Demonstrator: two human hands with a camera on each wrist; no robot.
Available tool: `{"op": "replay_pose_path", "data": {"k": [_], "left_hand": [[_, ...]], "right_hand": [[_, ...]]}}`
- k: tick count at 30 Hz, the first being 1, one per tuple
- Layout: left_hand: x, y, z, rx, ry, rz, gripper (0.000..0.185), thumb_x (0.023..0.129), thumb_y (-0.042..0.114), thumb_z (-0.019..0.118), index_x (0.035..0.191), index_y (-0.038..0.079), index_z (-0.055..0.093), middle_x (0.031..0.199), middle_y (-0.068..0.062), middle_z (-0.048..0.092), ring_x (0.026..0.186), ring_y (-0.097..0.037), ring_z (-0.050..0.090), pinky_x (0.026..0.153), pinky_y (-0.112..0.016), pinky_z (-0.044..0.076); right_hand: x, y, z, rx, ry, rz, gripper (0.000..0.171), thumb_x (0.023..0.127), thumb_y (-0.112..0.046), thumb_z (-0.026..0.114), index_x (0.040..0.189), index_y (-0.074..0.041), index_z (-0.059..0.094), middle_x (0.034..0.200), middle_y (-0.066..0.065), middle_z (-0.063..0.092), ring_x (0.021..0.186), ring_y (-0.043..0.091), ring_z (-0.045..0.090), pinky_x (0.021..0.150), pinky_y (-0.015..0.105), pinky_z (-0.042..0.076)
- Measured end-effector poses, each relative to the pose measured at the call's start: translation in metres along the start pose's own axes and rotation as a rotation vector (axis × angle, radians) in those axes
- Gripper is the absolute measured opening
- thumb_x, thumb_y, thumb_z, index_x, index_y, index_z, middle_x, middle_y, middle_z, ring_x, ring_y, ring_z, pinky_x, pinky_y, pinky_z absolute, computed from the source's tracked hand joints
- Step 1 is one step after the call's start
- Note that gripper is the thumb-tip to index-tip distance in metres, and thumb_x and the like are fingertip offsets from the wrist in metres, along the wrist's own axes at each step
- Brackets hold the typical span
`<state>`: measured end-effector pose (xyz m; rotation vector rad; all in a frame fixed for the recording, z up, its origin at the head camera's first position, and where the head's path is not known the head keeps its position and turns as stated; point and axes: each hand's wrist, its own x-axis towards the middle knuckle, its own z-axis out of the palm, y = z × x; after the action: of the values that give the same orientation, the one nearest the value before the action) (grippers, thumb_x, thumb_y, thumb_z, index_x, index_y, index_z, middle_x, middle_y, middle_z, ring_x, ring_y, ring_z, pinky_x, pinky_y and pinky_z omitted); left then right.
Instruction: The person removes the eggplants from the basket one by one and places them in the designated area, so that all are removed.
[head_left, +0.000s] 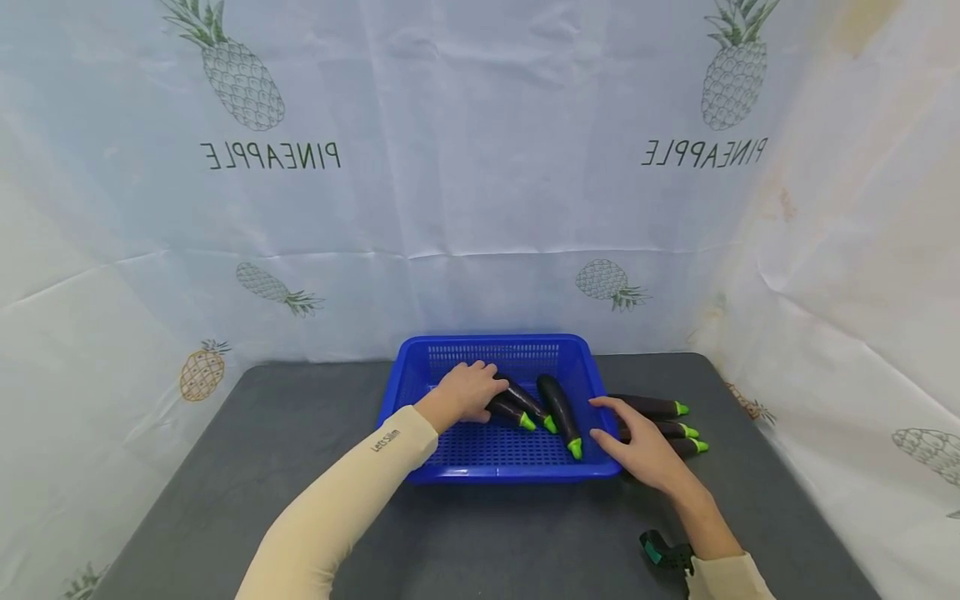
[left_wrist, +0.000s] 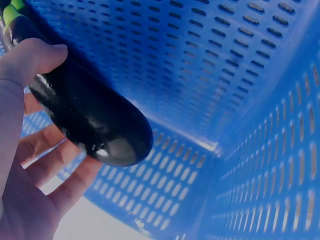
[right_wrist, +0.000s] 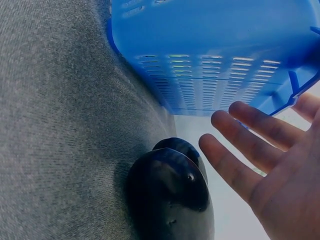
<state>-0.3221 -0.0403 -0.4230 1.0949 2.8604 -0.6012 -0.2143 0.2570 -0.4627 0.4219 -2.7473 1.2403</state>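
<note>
A blue plastic basket (head_left: pixel 495 475) with slotted walls stands on the dark table. Inside it lie three dark purple eggplants with bright green stem ends, one of them an eggplant (head_left: pixel 558 408) on the right side. My left hand (head_left: pixel 463 392) reaches in and grips the leftmost eggplant (left_wrist: pixel 95 115), thumb on top and fingers beneath. At the basket's right rim is my right hand (head_left: pixel 641 440), its fingers extended and holding nothing. Whether its fingertips touch the rim I cannot tell. Close by, several eggplants (right_wrist: pixel 170 195) lie on the table outside the basket.
The grey table (head_left: pixel 300 467) extends on both sides of the basket. Behind it hangs a white curtain (head_left: pixel 480 167) printed with pineapples. A dark strap (head_left: pixel 663 552) shows near the right wrist.
</note>
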Motion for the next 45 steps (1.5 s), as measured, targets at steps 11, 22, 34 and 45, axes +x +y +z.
{"op": "replay_pose_path", "data": {"k": [11,22,34,45], "left_hand": [[-0.020,-0.006,-0.028,0.017,0.047,0.005,0.050,0.091,0.044,0.073,0.136,0.027,0.059,0.126,-0.005,0.060,0.110,-0.023,0.058,0.090,-0.042,0.053],[-0.048,-0.022,-0.043,-0.049,0.067,-0.037,0.050,0.092,0.042,0.074,0.136,0.024,0.059,0.132,-0.009,0.058,0.118,-0.028,0.057,0.098,-0.050,0.050],[-0.089,-0.043,-0.038,-0.072,0.176,-0.025,0.045,0.089,0.039,0.077,0.125,0.019,0.062,0.112,-0.009,0.060,0.095,-0.026,0.057,0.073,-0.042,0.050],[-0.122,-0.063,-0.039,-0.117,0.244,-0.067,0.039,0.088,0.034,0.076,0.119,0.016,0.063,0.102,-0.007,0.057,0.087,-0.024,0.052,0.070,-0.043,0.049]], "right_hand": [[0.000,0.002,-0.001,-0.012,0.000,0.006,0.053,0.100,-0.035,0.065,0.146,-0.012,0.050,0.148,0.022,0.049,0.125,0.042,0.057,0.095,0.060,0.050],[0.001,0.000,-0.002,-0.008,-0.001,0.017,0.053,0.101,-0.034,0.065,0.146,-0.012,0.050,0.149,0.024,0.048,0.124,0.043,0.057,0.095,0.060,0.051],[0.001,-0.001,-0.001,-0.002,-0.005,0.016,0.053,0.100,-0.033,0.065,0.146,-0.011,0.050,0.149,0.025,0.047,0.123,0.043,0.057,0.094,0.059,0.052],[-0.001,-0.001,-0.001,-0.002,0.000,0.011,0.052,0.101,-0.032,0.064,0.146,-0.011,0.050,0.149,0.025,0.047,0.125,0.045,0.055,0.095,0.061,0.050]]}}
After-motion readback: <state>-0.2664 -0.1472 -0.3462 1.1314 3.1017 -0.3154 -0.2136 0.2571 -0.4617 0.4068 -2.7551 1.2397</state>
